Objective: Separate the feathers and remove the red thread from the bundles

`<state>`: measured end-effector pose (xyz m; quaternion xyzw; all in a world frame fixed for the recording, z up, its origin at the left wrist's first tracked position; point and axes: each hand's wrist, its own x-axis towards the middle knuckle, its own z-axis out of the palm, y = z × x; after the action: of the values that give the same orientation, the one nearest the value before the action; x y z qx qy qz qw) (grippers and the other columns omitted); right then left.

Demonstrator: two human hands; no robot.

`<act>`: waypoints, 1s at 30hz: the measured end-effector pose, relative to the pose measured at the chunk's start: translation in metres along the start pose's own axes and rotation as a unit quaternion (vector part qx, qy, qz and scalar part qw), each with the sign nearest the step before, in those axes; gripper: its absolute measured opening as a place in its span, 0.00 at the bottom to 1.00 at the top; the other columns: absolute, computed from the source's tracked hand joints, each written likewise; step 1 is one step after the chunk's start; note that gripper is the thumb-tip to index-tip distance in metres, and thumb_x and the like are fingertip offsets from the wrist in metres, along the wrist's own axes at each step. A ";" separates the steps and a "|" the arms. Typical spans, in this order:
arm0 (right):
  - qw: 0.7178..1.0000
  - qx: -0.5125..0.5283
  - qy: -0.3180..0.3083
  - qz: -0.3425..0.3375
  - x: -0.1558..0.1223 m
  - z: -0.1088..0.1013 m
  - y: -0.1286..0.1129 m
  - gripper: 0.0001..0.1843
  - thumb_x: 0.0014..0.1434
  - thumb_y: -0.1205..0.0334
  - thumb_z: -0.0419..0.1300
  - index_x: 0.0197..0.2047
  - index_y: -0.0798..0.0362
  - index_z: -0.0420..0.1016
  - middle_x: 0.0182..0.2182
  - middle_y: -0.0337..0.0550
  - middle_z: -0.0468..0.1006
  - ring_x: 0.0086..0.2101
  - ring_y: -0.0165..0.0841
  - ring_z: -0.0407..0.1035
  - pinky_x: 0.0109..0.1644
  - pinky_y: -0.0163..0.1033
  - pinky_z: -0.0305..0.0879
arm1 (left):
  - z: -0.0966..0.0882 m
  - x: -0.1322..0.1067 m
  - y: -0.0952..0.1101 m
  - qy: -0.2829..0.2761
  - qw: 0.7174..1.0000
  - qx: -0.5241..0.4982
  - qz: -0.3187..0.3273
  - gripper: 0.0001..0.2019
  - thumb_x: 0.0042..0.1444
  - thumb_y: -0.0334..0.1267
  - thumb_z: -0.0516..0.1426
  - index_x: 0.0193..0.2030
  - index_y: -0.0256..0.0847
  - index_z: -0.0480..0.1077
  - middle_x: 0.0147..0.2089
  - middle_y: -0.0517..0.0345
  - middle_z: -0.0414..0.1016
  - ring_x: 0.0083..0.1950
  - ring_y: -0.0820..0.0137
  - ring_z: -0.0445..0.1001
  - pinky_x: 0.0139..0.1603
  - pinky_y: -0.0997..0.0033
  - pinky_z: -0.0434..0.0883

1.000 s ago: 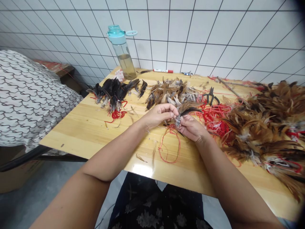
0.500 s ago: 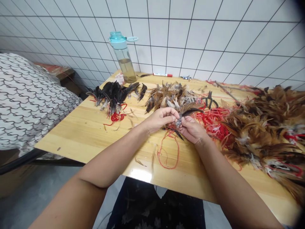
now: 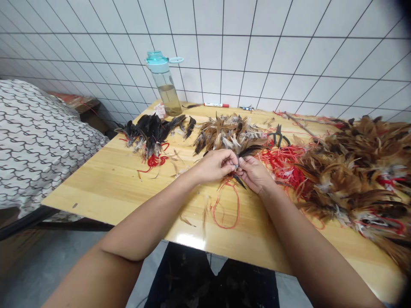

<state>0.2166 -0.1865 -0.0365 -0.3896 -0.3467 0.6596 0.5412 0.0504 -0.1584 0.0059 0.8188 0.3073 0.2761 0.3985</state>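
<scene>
Bare forearms (image 3: 157,207), dark trousers (image 3: 176,265)

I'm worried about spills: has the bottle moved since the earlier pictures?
No. Judged against the table, the bottle stands in the same spot near its far left corner; the camera's view has shifted.

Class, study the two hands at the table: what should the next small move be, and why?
Perhaps the left hand should gather the base of the feather bundle snugly while the right hand steadies it. Both hands' fingertips meet near that base, and the bundle's dark feathers stick out beyond them; whether thread is wrapped there is too small to tell.
</scene>
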 end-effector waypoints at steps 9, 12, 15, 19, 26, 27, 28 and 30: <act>0.987 -0.147 0.052 -0.037 0.003 0.002 0.006 0.25 0.39 0.43 0.69 0.24 0.52 0.63 0.16 0.30 0.62 0.19 0.23 0.54 0.24 0.33 0.50 | 0.000 0.002 -0.009 -0.020 0.997 -0.051 -0.050 0.05 0.51 0.35 0.58 0.34 0.36 0.70 0.28 0.60 0.71 0.29 0.76 0.66 0.31 0.78 0.61; 0.968 -0.230 0.082 -0.061 0.003 0.003 0.005 0.19 0.45 0.48 0.65 0.24 0.52 0.63 0.18 0.32 0.64 0.21 0.25 0.56 0.27 0.35 0.53 | -0.001 0.002 -0.010 -0.040 0.988 -0.122 -0.086 0.06 0.49 0.36 0.59 0.32 0.35 0.69 0.29 0.59 0.71 0.30 0.76 0.66 0.32 0.77 0.62; 0.933 -0.329 0.120 -0.087 0.004 0.002 0.005 0.12 0.48 0.54 0.60 0.24 0.52 0.65 0.21 0.35 0.67 0.25 0.28 0.58 0.32 0.37 0.55 | 0.000 0.003 -0.011 -0.038 0.974 -0.183 -0.127 0.08 0.47 0.37 0.61 0.31 0.35 0.68 0.28 0.59 0.70 0.29 0.77 0.65 0.33 0.76 0.61; 0.869 -0.462 0.143 -0.106 0.006 -0.001 0.005 0.11 0.50 0.58 0.58 0.22 0.51 0.62 0.21 0.37 0.66 0.26 0.30 0.57 0.33 0.38 0.52 | 0.006 0.003 -0.015 -0.012 0.980 -0.156 -0.125 0.09 0.47 0.38 0.61 0.29 0.35 0.67 0.26 0.62 0.67 0.28 0.77 0.63 0.31 0.76 0.60; 0.817 -0.541 0.153 -0.128 0.004 0.000 0.004 0.14 0.52 0.58 0.56 0.21 0.49 0.56 0.20 0.37 0.62 0.26 0.31 0.54 0.31 0.37 0.47 | 0.015 0.006 -0.016 0.043 0.972 -0.187 -0.136 0.07 0.50 0.35 0.59 0.29 0.35 0.66 0.23 0.64 0.64 0.24 0.79 0.61 0.27 0.77 0.58; 0.815 -0.545 0.152 -0.129 0.004 0.001 0.004 0.14 0.52 0.58 0.56 0.21 0.49 0.55 0.20 0.36 0.61 0.25 0.30 0.53 0.31 0.37 0.47 | 0.016 0.006 -0.016 0.046 0.964 -0.216 -0.145 0.07 0.50 0.36 0.59 0.28 0.35 0.65 0.22 0.64 0.64 0.23 0.79 0.61 0.26 0.78 0.57; 0.814 -0.545 0.150 -0.130 0.003 0.002 0.004 0.14 0.52 0.58 0.56 0.21 0.49 0.55 0.20 0.36 0.60 0.25 0.30 0.52 0.30 0.37 0.46 | 0.017 0.006 -0.016 0.048 0.956 -0.247 -0.154 0.08 0.50 0.36 0.60 0.28 0.35 0.65 0.21 0.64 0.63 0.22 0.80 0.61 0.26 0.78 0.57; 0.825 -0.532 0.144 -0.127 0.003 0.002 0.003 0.16 0.52 0.57 0.56 0.20 0.49 0.54 0.18 0.34 0.57 0.24 0.29 0.51 0.29 0.37 0.45 | 0.018 0.007 -0.017 0.052 0.937 -0.303 -0.165 0.09 0.49 0.37 0.61 0.27 0.35 0.65 0.21 0.64 0.63 0.21 0.80 0.61 0.25 0.78 0.57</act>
<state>0.2130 -0.1845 -0.0384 -0.6604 -0.6084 0.2347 0.3723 0.0622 -0.1539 -0.0156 0.5817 0.3599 0.3289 0.6511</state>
